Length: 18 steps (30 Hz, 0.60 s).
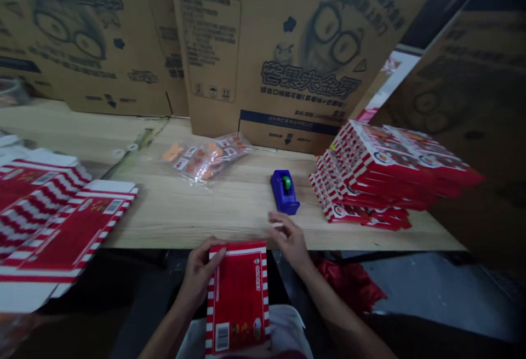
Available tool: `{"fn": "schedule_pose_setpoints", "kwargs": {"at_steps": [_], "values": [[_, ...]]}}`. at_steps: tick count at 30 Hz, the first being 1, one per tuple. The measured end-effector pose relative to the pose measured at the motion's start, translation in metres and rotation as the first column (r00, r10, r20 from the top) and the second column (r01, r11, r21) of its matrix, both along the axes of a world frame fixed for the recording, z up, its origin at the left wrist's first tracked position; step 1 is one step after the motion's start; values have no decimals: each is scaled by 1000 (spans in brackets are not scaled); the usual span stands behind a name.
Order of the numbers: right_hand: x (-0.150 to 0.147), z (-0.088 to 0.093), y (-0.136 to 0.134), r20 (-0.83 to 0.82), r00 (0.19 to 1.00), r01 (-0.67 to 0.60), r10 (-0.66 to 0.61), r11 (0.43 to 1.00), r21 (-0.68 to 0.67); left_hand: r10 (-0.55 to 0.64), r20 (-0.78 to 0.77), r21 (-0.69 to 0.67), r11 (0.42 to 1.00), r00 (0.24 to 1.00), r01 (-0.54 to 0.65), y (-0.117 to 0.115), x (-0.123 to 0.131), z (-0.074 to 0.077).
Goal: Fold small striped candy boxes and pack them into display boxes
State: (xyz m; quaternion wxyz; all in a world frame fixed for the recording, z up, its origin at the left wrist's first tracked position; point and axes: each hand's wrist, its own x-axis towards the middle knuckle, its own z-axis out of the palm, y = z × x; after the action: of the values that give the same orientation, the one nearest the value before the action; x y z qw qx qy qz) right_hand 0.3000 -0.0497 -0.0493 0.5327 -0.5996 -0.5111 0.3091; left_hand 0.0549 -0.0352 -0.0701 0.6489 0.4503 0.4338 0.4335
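Note:
My left hand (pixel 199 277) grips the upper left edge of a red and white striped carton (pixel 237 298) that rests on my lap, below the table's front edge. At the carton's top right corner, my right hand (pixel 287 238) pinches a small pale strip, which looks like a piece of tape. A blue tape dispenser (pixel 284 190) with a green roll sits on the wooden table (pixel 193 211) just beyond my right hand.
Folded red cartons are stacked at the right (pixel 378 181). Flat unfolded cartons (pixel 53 227) overhang the table's left edge. A clear bag of orange items (pixel 205 156) lies mid-table. Large printed cardboard boxes (pixel 287 46) stand along the back and right.

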Motion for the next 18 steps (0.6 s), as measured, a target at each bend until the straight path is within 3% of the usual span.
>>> {"fn": "schedule_pose_setpoints", "kwargs": {"at_steps": [2, 4, 7, 11, 18], "values": [[33, 1, 17, 30, 954, 297, -299, 953, 50, 6, 11, -17, 1000, 1000, -6, 1, 3, -1], [60, -1, 33, 14, 897, 442, -442, 897, 9, 9, 6, -7, 1000, 1000, -9, 2, 5, 0], [77, -11, 53, -50, 900, 429, -432, 901, -67, -2, -12, 24, 1000, 1000, 2, 3, 5, 3], [69, -22, 62, -171, 864, 468, -473, 881, -68, -11, 19, -37, 999, 1000, 12, 4, 3, 4], [48, -35, 34, -348, 782, 548, -517, 836, -10, 6, 32, -128, 992, 999, -2, 5, 1, 5]]}}
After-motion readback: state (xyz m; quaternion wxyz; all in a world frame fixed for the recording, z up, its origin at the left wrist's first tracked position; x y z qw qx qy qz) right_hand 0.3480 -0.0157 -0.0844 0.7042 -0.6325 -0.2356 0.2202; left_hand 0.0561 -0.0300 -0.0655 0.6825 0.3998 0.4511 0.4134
